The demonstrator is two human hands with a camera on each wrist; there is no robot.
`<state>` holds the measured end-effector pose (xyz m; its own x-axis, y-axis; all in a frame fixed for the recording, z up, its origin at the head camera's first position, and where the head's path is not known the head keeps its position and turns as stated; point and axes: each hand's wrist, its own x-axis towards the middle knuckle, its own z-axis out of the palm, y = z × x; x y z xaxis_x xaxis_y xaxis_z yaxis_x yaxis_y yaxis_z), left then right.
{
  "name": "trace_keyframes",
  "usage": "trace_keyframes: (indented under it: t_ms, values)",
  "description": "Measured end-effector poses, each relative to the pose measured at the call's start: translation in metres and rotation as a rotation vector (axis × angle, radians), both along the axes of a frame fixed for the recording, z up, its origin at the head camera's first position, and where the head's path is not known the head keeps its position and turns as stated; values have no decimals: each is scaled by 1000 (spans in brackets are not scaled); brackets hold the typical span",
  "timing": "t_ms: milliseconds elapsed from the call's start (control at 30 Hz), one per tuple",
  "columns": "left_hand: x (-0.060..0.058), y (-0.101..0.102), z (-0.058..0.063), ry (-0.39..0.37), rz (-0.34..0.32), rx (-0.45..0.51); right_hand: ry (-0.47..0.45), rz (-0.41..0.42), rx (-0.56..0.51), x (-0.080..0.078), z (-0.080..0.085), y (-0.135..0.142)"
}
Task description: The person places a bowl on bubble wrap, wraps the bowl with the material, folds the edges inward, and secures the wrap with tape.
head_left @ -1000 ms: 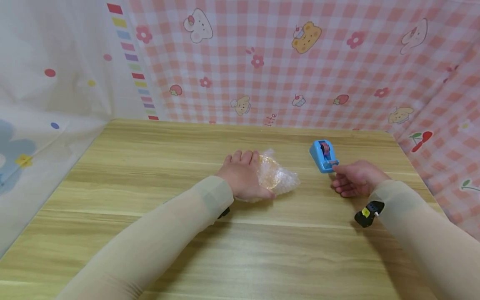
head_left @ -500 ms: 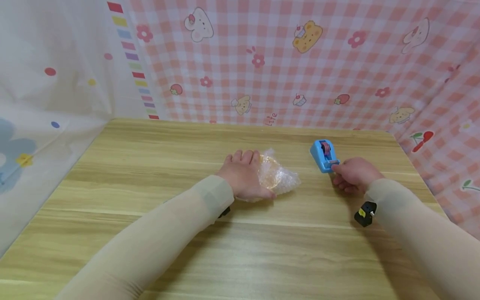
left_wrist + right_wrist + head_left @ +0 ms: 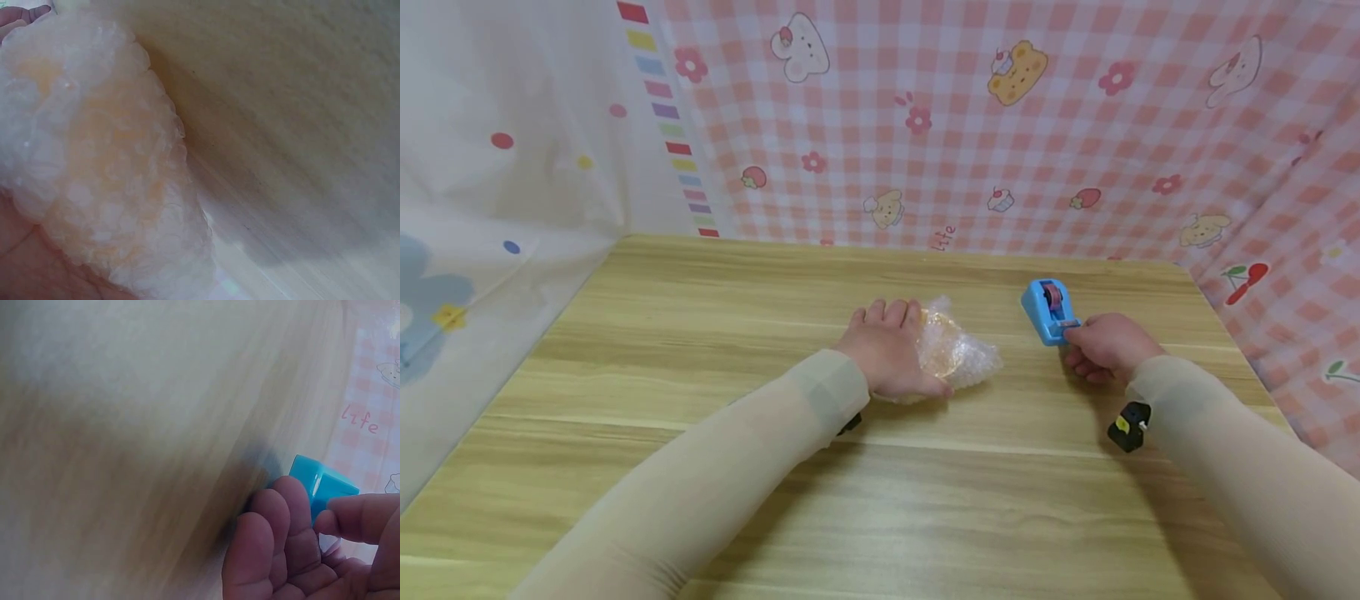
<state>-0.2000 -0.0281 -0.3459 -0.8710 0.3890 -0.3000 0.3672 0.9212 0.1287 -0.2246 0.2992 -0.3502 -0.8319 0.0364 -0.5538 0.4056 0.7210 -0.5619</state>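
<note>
In the head view a bundle of bubble wrap lies mid-table, with something yellow-orange showing through the plastic. My left hand lies over its left part, fingers bent over the far side and thumb along the near side. The left wrist view has the wrap against the palm. To the right stands a small blue tape dispenser with a pinkish roll of tape. At its front edge the thumb and forefinger of my right hand pinch the tape's end, which they mostly hide; the other fingers hang curled below.
The wood-grain table extends around both hands. A pink checked cloth rises behind its far edge, and pale printed sheeting hangs at the left. A small black wrist camera sits under the right cuff.
My right hand has shifted slightly left and its lower fingers have curled in more at the dispenser's front. The left hand and the bubble-wrap bundle have stayed put.
</note>
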Motion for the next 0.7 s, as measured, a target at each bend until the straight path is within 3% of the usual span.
trace_keyframes:
  t_ms: [467,700]
  values:
    - [0,-1,-1,-4,4,4,12,18,19,0,-3,-1]
    - [0,-1,-1,0,-2,7,12,124,72,4,5,2]
